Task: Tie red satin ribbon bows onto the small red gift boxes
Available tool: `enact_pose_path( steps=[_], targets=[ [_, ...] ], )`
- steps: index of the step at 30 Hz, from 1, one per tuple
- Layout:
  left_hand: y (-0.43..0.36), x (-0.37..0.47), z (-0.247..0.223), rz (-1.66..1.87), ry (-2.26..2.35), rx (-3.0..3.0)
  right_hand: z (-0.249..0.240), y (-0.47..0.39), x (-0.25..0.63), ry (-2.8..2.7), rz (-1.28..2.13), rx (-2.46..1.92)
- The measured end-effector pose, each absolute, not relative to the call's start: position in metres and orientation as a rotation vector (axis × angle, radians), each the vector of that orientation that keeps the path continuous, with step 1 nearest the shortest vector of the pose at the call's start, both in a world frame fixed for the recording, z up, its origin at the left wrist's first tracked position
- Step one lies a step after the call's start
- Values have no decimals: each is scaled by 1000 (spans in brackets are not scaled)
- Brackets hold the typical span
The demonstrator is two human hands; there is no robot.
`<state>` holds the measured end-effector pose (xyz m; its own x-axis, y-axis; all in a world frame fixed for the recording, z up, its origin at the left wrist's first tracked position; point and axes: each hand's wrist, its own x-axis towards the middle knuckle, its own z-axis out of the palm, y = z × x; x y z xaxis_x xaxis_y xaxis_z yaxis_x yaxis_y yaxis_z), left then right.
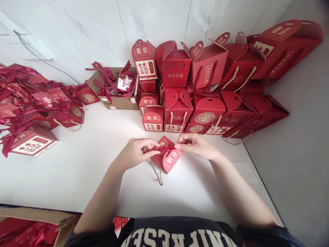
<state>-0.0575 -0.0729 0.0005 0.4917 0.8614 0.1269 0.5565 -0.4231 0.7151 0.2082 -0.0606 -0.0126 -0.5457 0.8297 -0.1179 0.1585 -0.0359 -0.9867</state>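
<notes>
With thumb and fingers of the left hand (140, 151) clamped on one side of the dark red ribbon (167, 149), and with thumb and fingers of the right hand (194, 145) clamped on its other side. Pulled out sideways between both, over the top of the small red box (168, 166) — exact grip partly hidden by the fingers. Sitting on the white table (97, 178), just in front of the stacked red boxes (177, 75), turned at an angle, flaps folded over, marked with pale characters. Trailing from its near left side, onto the tabletop: a twisted gold cord (157, 175). Behind, stacked in two levels against the marbled wall (156, 20): more red boxes, some with cord handles, some with gold or white panels; biggest at upper right, near the grey side wall (303, 144). Left of the stack: an open cardboard box (119, 104), filled with loose dark red ribbons, plus a white tag (125, 82) on top. Farther left: a pile of ribboned boxes (38, 109), crowded together, with a white-panelled box (33, 142) at its near edge. Running down the wall above the pile: a thin grey cable (43, 58). Below the table edge, lower left: an open carton (36, 213) with red items inside. At bottom center: a dark shirt (164, 226) with white lettering — partly cut off.
</notes>
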Motion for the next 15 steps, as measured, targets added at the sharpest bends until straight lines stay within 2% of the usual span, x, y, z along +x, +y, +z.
enact_pose_path(
  steps=[5,15],
  targets=[
    [-74,-63,8,408,1256,1851,-13,-60,205,-1771,1657,-1017],
    [-69,-62,9,328,1106,1544,-13,-59,208,-1741,1697,-998]
  ],
)
